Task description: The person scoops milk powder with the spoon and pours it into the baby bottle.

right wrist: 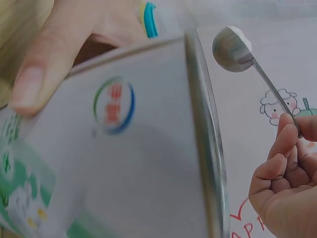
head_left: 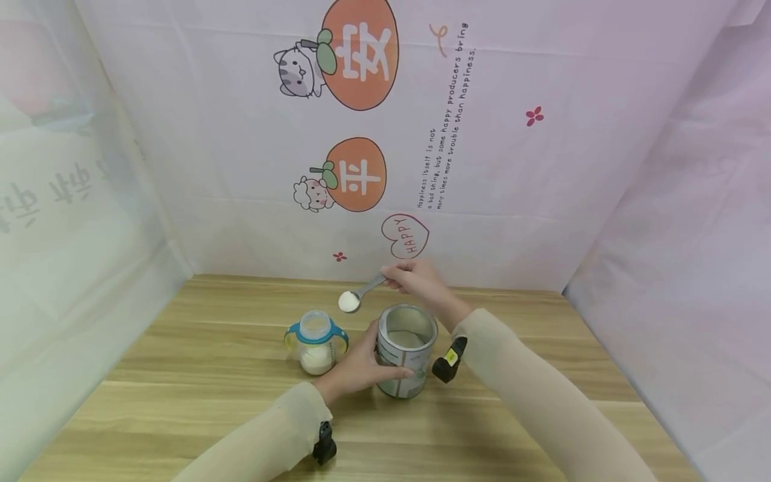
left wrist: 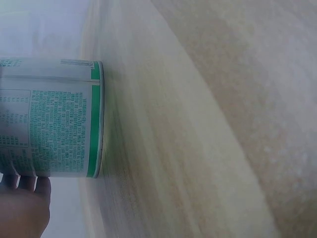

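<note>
My right hand point(head_left: 415, 280) pinches the handle end of a metal measuring spoon point(head_left: 367, 288), heaped with white powder point(head_left: 348, 302). The spoon is in the air, above and between the bottle and the can. With my left hand point(head_left: 361, 367) I grip the side of an open milk powder can point(head_left: 405, 385), thumb across its front. Powder shows inside the can. To its left stands an open baby bottle point(head_left: 316, 358) with a blue collar and two side handles, white powder in it. The right wrist view shows the spoon's round bowl point(right wrist: 230, 49) from the side, powder at its rim.
The bottle and can stand on a wooden table point(head_left: 211, 402). A printed cloth point(head_left: 506, 174) hangs behind the table's back edge, with more cloth at both sides. Each wrist bears a black camera, such as the right one point(head_left: 448, 361).
</note>
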Demonstrator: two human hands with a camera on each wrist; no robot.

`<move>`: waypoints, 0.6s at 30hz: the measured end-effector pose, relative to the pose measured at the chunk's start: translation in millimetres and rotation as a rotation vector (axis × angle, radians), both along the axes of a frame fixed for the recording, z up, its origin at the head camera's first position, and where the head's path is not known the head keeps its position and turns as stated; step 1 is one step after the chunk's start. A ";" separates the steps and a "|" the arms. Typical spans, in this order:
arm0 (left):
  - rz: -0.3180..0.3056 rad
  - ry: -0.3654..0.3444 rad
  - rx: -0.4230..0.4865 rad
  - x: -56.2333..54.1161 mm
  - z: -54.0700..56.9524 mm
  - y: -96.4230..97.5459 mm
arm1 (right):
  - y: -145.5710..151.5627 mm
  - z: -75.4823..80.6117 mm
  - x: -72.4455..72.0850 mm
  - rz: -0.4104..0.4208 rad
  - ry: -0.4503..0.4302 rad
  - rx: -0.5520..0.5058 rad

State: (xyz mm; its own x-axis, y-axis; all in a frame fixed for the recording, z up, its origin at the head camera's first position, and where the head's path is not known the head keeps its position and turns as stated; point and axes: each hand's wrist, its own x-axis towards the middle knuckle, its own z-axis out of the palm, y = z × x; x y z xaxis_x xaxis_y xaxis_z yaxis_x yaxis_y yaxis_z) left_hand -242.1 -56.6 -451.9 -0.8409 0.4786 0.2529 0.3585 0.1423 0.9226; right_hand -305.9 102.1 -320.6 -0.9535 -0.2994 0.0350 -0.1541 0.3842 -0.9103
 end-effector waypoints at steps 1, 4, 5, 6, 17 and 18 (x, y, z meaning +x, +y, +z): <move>-0.003 -0.004 0.004 0.0 0.0 -0.1 | -2.8 0.0 -0.1 0.000 -0.005 -0.004; -0.004 -0.009 -0.001 -0.2 -0.6 -0.8 | -10.4 0.5 0.3 0.005 -0.003 0.002; -0.005 -0.009 -0.004 -0.5 -1.0 -1.1 | -12.7 0.9 0.5 0.008 -0.002 0.002; -0.007 -0.011 -0.007 -0.4 -0.9 -1.5 | -14.9 1.1 0.3 0.014 0.002 -0.001; -0.002 -0.010 -0.029 -2.0 -2.9 -3.1 | -35.7 -3.0 -3.2 0.060 0.055 0.060; 0.000 -0.012 -0.029 -2.0 -2.8 -3.2 | -37.3 -4.3 -3.6 0.065 0.065 0.064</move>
State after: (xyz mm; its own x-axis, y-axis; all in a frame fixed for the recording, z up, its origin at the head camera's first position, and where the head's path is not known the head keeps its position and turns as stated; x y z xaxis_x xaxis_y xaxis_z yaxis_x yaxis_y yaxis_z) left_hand -244.1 -59.8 -454.8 -0.8439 0.4852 0.2289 0.3475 0.1692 0.9223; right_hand -309.5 64.8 -324.9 -0.9285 -0.3639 0.0746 -0.2380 0.4287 -0.8715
